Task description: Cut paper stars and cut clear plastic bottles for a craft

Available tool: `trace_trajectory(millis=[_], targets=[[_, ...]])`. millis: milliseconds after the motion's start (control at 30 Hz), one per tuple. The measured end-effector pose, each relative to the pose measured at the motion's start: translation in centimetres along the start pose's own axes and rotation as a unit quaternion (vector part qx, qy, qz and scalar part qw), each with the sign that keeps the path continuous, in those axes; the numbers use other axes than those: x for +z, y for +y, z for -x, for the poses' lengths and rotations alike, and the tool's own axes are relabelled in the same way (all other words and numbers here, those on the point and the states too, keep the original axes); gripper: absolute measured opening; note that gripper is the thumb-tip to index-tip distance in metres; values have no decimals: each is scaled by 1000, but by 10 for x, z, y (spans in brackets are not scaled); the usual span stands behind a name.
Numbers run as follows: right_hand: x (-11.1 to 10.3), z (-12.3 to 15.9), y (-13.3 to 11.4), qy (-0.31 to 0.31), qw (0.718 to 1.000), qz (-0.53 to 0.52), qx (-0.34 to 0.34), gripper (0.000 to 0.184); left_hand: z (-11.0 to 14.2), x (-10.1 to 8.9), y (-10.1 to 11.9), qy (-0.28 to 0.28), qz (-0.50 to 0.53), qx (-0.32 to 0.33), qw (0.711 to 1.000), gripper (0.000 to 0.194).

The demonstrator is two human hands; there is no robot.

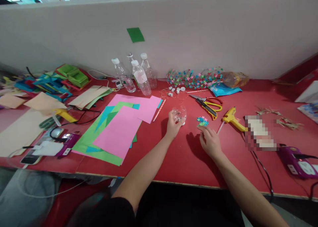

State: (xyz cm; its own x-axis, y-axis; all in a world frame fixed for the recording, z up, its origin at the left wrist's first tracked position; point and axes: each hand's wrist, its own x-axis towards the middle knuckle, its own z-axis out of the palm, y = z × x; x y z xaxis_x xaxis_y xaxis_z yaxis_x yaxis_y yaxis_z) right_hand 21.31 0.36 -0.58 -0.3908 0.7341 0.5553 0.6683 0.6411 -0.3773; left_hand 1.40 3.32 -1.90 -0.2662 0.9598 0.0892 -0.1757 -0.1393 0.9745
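Note:
My left hand [174, 123] is closed around a small clear plastic piece [180, 113], which looks like a cut bottle top with a white cap at its lower side. My right hand [210, 141] hovers by a little pile of star cutouts [202, 121] in pink, blue and green, its fingertips at the near edge. The thumb and forefinger look apart, and I make out nothing between them. Just beyond the pile lie scissors [211, 106] with yellow and red handles. A yellow hot glue gun [233, 118] rests to the right of the stars.
Coloured paper sheets [119, 131] overlap at left, near a patterned straw [159, 110]. Several clear bottles [141, 78] stand by the partition. Star-covered bottles [193, 78] lie behind white caps [177, 89]. Purple power strips [67, 144] and cables sit at both sides.

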Motion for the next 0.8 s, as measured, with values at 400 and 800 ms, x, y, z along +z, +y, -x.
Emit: trace_trajectory(millis=[400, 800], targets=[[2, 5, 8, -12, 999, 40, 9, 32, -5, -1, 6, -22, 46, 20, 998, 54], [-3, 5, 4, -22, 1000, -5, 20, 27, 6, 0, 10, -85, 131, -58, 986, 52]])
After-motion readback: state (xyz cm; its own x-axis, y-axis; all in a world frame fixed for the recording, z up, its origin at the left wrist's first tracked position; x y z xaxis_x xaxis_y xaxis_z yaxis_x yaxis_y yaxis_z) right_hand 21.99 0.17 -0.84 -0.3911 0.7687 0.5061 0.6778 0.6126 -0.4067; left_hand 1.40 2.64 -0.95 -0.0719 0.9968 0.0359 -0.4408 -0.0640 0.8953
